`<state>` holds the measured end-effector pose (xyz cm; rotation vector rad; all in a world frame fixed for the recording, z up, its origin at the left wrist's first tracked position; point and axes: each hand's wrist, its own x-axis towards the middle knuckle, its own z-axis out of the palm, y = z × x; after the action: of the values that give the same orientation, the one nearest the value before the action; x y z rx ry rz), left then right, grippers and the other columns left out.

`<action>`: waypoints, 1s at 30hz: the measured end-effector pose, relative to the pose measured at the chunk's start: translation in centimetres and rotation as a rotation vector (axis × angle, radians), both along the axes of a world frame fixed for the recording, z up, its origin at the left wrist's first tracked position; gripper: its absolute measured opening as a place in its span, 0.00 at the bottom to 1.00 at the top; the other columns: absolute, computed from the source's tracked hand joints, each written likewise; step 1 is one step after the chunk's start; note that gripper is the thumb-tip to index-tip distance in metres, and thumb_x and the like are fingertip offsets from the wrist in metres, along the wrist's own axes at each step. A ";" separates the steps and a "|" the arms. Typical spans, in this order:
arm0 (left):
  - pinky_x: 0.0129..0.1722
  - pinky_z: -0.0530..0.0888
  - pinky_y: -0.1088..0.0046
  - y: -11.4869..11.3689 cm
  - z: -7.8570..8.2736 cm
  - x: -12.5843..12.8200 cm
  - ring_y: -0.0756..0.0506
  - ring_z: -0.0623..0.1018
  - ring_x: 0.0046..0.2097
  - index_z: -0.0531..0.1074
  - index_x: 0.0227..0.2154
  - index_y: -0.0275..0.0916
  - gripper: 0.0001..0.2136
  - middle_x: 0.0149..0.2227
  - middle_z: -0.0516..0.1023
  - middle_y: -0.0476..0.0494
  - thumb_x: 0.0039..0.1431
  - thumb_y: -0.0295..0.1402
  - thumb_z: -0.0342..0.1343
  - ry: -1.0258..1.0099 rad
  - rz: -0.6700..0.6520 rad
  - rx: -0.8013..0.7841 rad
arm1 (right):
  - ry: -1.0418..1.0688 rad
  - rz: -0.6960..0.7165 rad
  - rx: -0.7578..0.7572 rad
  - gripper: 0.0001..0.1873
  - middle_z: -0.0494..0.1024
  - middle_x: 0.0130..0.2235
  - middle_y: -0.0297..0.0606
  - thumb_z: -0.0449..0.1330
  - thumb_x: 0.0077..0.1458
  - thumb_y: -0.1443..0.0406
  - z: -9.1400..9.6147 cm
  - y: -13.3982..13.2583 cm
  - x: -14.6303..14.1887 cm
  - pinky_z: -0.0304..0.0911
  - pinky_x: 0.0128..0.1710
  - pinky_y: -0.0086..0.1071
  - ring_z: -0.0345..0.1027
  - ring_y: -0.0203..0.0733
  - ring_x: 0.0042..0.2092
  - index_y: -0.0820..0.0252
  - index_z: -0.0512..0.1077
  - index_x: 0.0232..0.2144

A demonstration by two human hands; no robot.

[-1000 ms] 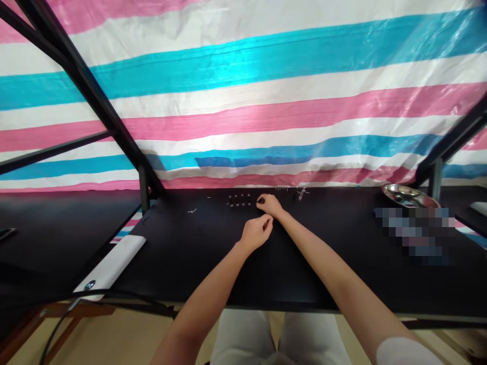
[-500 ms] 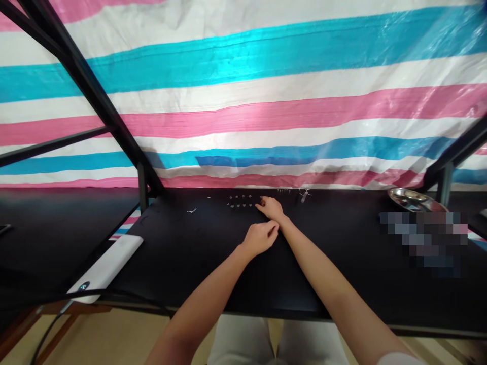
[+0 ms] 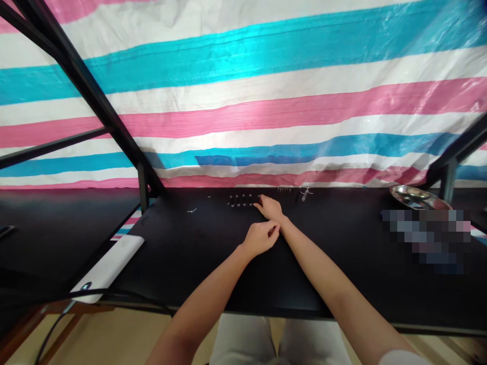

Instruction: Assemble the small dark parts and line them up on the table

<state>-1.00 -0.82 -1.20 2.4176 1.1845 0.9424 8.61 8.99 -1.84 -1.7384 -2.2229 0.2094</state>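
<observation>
4 parts (image 3: 244,200) make a row on the counter (image 3: 182,253). The right hand (image 3: 271,207) is at its right end, the left hand (image 3: 261,237) on its near side; whether the curled fingers pinch something, I cannot tell. Far right of the row is a tray (image 3: 411,195), contents unclear.

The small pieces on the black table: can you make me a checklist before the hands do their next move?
1. Small pieces lined up: ok, in a neat line left of the right hand.
2. Right hand's grip on something: cannot tell; the fingertips are at the line's right end, too small to see.
3. Left hand not touching the right wrist: cannot tell; they look very close.
4. Table free of loose bits: not ok, a thin white bit lies left of the line.
5. Metal plate away from both hands: ok, far to the right.
</observation>
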 end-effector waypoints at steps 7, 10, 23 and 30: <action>0.25 0.65 0.80 -0.2 0.0 -0.2 0.54 0.69 0.22 0.72 0.30 0.38 0.11 0.22 0.72 0.50 0.58 0.33 0.45 -0.045 -0.028 0.023 | -0.050 -0.002 -0.002 0.16 0.74 0.40 0.47 0.47 0.58 0.58 0.3 0.2 -0.7 0.60 0.35 0.34 0.70 0.46 0.40 0.62 0.63 0.42; 0.25 0.65 0.80 -0.2 0.0 -0.2 0.54 0.68 0.22 0.72 0.31 0.38 0.11 0.21 0.72 0.50 0.58 0.33 0.45 -0.057 -0.016 0.035 | -0.058 -0.001 -0.042 0.16 0.75 0.39 0.47 0.48 0.57 0.57 0.6 0.3 -0.7 0.60 0.35 0.34 0.70 0.47 0.39 0.62 0.64 0.41; 0.24 0.65 0.80 -0.2 -0.1 -0.2 0.54 0.69 0.22 0.72 0.30 0.38 0.10 0.21 0.71 0.50 0.57 0.33 0.45 -0.046 -0.017 0.049 | -0.034 -0.008 -0.048 0.17 0.75 0.40 0.45 0.48 0.56 0.56 0.6 0.0 -0.7 0.60 0.34 0.33 0.70 0.45 0.39 0.61 0.65 0.41; 0.23 0.65 0.81 -0.1 -0.2 -0.2 0.54 0.69 0.22 0.72 0.30 0.38 0.10 0.22 0.72 0.51 0.57 0.32 0.46 -0.066 -0.022 0.073 | -0.038 -0.022 -0.055 0.18 0.74 0.41 0.44 0.47 0.57 0.55 0.5 -0.1 -0.9 0.59 0.35 0.33 0.69 0.44 0.40 0.61 0.65 0.42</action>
<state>-1.23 -0.93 -1.45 2.4300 1.1168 1.0678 7.76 8.88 -1.36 -1.8090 -2.2438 0.2366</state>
